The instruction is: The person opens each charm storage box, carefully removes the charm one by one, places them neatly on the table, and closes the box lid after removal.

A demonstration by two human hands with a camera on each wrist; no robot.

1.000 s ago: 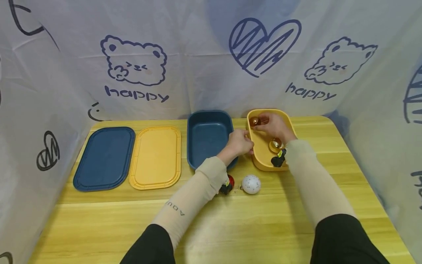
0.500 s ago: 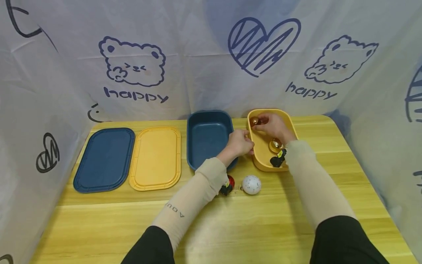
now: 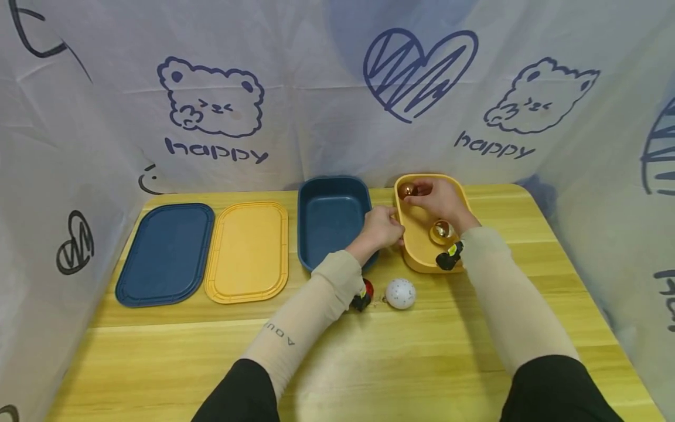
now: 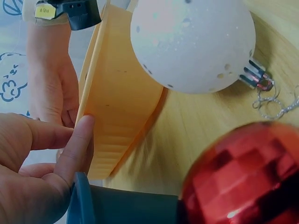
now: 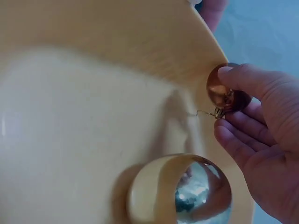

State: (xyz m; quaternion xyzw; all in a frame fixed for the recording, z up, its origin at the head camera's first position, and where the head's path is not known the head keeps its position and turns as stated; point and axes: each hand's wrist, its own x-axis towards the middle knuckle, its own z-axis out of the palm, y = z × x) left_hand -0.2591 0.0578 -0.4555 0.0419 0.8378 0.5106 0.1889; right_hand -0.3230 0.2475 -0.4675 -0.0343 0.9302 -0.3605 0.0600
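A shiny copper Christmas bauble [image 3: 406,190] is held between the thumb and fingers of my right hand [image 3: 442,202], at the far left corner of the yellow box [image 3: 419,237]. Its small metal cap and wire hook [image 5: 218,113] point inward in the right wrist view. A larger gold bauble [image 3: 442,231] lies on the box floor below the right hand. My left hand [image 3: 382,227] pinches the box's left rim, its thumb [image 4: 77,149] against the outer wall. In the left wrist view, a white speckled bauble [image 4: 194,44] and a red faceted bauble [image 4: 243,177] appear large.
Left of the yellow box stands a dark blue box [image 3: 337,220]. Farther left, a blue lid [image 3: 166,255] and a yellow lid [image 3: 248,252] lie flat on the wooden table [image 3: 174,363]. A printed white cloth [image 3: 316,135] hangs behind and at both sides.
The right hand and copper bauble have risen very slightly, and the right wrist has shifted a little rightward. The left hand keeps its place on the rim.
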